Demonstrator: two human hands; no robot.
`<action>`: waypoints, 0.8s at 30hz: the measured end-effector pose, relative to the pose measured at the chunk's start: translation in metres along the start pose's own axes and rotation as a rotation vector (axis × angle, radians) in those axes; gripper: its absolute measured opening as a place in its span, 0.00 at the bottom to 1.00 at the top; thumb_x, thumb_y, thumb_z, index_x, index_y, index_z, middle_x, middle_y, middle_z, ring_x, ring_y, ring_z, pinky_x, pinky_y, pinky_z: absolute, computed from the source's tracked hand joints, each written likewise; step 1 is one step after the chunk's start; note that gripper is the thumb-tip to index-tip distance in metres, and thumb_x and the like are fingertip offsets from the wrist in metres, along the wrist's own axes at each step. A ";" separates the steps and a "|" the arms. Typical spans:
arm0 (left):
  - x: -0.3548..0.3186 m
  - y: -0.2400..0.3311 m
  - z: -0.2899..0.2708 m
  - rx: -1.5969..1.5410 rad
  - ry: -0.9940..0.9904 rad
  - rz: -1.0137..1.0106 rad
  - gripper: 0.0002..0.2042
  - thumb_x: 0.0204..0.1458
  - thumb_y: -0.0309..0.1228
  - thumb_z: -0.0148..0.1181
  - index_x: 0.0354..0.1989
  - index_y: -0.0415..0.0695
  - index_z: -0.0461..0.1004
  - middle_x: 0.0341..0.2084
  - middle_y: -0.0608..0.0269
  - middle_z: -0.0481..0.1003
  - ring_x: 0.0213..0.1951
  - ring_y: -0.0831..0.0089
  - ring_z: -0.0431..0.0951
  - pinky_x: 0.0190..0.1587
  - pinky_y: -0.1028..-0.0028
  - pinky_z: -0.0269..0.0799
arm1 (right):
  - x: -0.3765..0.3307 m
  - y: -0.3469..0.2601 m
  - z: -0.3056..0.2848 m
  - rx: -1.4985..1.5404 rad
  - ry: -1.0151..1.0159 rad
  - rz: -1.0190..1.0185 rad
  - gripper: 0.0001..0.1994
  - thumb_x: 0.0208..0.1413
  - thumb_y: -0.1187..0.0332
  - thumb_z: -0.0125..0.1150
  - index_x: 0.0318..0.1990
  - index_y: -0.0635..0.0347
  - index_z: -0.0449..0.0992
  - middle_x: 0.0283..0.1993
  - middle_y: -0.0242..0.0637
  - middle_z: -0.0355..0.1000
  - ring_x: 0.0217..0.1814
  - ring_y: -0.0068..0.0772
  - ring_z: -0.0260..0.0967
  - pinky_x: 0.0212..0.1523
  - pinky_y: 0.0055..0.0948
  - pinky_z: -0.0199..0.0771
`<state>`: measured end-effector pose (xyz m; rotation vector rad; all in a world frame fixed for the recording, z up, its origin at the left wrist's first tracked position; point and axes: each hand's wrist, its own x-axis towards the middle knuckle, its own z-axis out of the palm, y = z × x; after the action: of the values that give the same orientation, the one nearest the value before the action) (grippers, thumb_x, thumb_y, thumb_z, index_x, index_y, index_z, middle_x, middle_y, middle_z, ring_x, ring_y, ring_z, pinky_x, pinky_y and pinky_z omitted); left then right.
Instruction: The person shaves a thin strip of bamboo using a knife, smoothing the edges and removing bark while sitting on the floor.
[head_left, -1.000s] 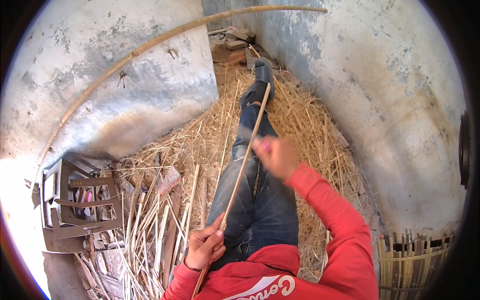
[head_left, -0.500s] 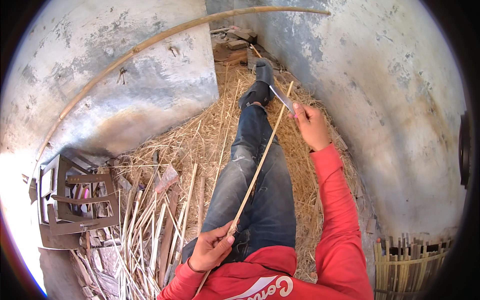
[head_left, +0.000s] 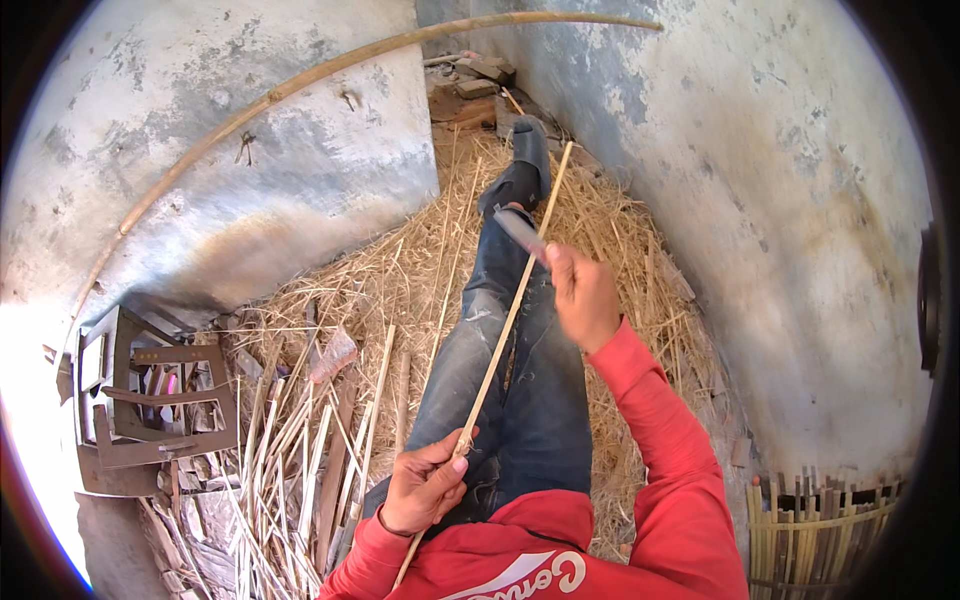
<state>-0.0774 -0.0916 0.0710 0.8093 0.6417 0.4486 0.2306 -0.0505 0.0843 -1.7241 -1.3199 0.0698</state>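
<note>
Far left I see a wooden frame stand [head_left: 150,400] w/ slats, sitting on the ground by the wall; a long curved pole [head_left: 300,85] leans along the grey wall [head_left: 250,190] above it; next to the stand, a heap of split bamboo strips [head_left: 290,470] lies on the straw, some crossing each other, w/ a flat pinkish scrap [head_left: 335,352] on top near the upper end.

Moving to ctr: my left hand [head_left: 425,490] is low in the frame, fingers curled tight round a thin bamboo stick [head_left: 505,330]; thumb pressed on it, so that's a closed grip on the stick's lower part; the stick's butt end pokes out below the hand toward the red sweatshirt [head_left: 600,540]; the stick runs diagonally up-right over the jeans-clad legs [head_left: 520,380], its tip ending beside the dark shoe [head_left: 525,170]; straw [head_left: 400,270] covers the floor under & around the legs.

Right of ctr: my right hand [head_left: 585,300] is fisted round a knife [head_left: 522,232]; blade sticks out up-left & sits just at the stick, looks touching, though I can't tell for sure; bottom right corner, a bundle of upright bamboo slats [head_left: 820,530] tied w/ a cross strip stands against the right-hand wall.
</note>
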 end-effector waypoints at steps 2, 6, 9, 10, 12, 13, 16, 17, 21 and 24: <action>0.002 0.004 0.001 0.009 0.033 0.004 0.20 0.64 0.26 0.54 0.64 0.34 0.67 0.13 0.71 0.60 0.09 0.84 0.56 0.15 0.80 0.50 | -0.020 -0.018 0.010 -0.023 -0.073 -0.083 0.19 0.69 0.56 0.50 0.31 0.59 0.77 0.21 0.53 0.70 0.23 0.57 0.71 0.22 0.48 0.67; 0.003 0.003 -0.008 0.039 0.030 0.036 0.20 0.65 0.25 0.53 0.64 0.34 0.68 0.14 0.72 0.61 0.10 0.84 0.56 0.14 0.81 0.51 | -0.029 -0.020 0.022 0.070 -0.108 -0.092 0.19 0.69 0.56 0.50 0.32 0.59 0.77 0.21 0.54 0.70 0.25 0.60 0.72 0.23 0.49 0.67; 0.004 0.001 -0.007 0.029 0.013 0.050 0.19 0.66 0.24 0.51 0.65 0.35 0.67 0.15 0.73 0.63 0.10 0.85 0.58 0.14 0.81 0.51 | -0.016 -0.016 0.014 0.062 -0.045 0.016 0.19 0.70 0.57 0.49 0.31 0.61 0.77 0.22 0.55 0.70 0.26 0.60 0.72 0.24 0.49 0.68; 0.007 0.001 -0.005 0.044 0.017 0.066 0.19 0.66 0.24 0.51 0.65 0.35 0.67 0.15 0.73 0.63 0.10 0.85 0.57 0.14 0.81 0.51 | -0.013 -0.017 0.012 0.045 -0.038 0.029 0.19 0.70 0.57 0.49 0.31 0.61 0.77 0.22 0.56 0.70 0.26 0.60 0.72 0.24 0.49 0.68; 0.010 0.003 -0.007 0.073 0.035 0.087 0.19 0.66 0.25 0.51 0.64 0.35 0.68 0.14 0.72 0.62 0.09 0.85 0.57 0.14 0.81 0.51 | -0.041 -0.030 0.022 0.050 -0.182 -0.051 0.19 0.70 0.59 0.48 0.31 0.62 0.77 0.23 0.56 0.71 0.26 0.60 0.72 0.25 0.49 0.68; 0.012 0.005 -0.011 0.089 0.041 0.092 0.19 0.66 0.26 0.52 0.64 0.35 0.68 0.14 0.72 0.61 0.09 0.84 0.56 0.14 0.81 0.51 | -0.053 -0.038 0.024 0.087 -0.232 -0.081 0.19 0.70 0.59 0.48 0.31 0.62 0.77 0.23 0.55 0.71 0.26 0.59 0.72 0.25 0.49 0.68; 0.013 0.007 -0.010 0.101 0.031 0.114 0.19 0.65 0.27 0.52 0.63 0.36 0.69 0.13 0.71 0.60 0.08 0.84 0.55 0.14 0.81 0.51 | -0.045 -0.036 0.023 0.127 -0.180 -0.038 0.18 0.70 0.59 0.48 0.33 0.61 0.78 0.24 0.54 0.72 0.26 0.59 0.73 0.24 0.48 0.69; 0.012 0.007 -0.008 0.107 0.039 0.116 0.19 0.65 0.27 0.52 0.63 0.36 0.69 0.13 0.71 0.60 0.08 0.84 0.55 0.14 0.81 0.51 | -0.035 -0.032 0.024 0.135 -0.135 0.003 0.18 0.70 0.59 0.48 0.33 0.61 0.78 0.24 0.53 0.72 0.26 0.58 0.73 0.24 0.47 0.69; 0.019 0.009 -0.005 0.098 0.045 0.112 0.18 0.66 0.27 0.52 0.63 0.39 0.70 0.13 0.71 0.61 0.08 0.84 0.55 0.13 0.81 0.50 | -0.041 -0.031 0.025 0.120 -0.126 -0.010 0.17 0.69 0.59 0.50 0.33 0.61 0.79 0.24 0.54 0.72 0.26 0.58 0.73 0.24 0.46 0.69; 0.023 0.006 -0.020 0.071 0.045 0.158 0.18 0.66 0.27 0.52 0.64 0.41 0.70 0.14 0.71 0.60 0.08 0.83 0.54 0.13 0.81 0.50 | -0.073 -0.044 0.040 0.183 -0.246 -0.148 0.18 0.68 0.59 0.52 0.31 0.62 0.77 0.24 0.54 0.71 0.27 0.59 0.73 0.24 0.46 0.69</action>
<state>-0.0755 -0.0641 0.0566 0.9238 0.6401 0.5917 0.1461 -0.0831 0.0586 -1.4936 -1.5660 0.3171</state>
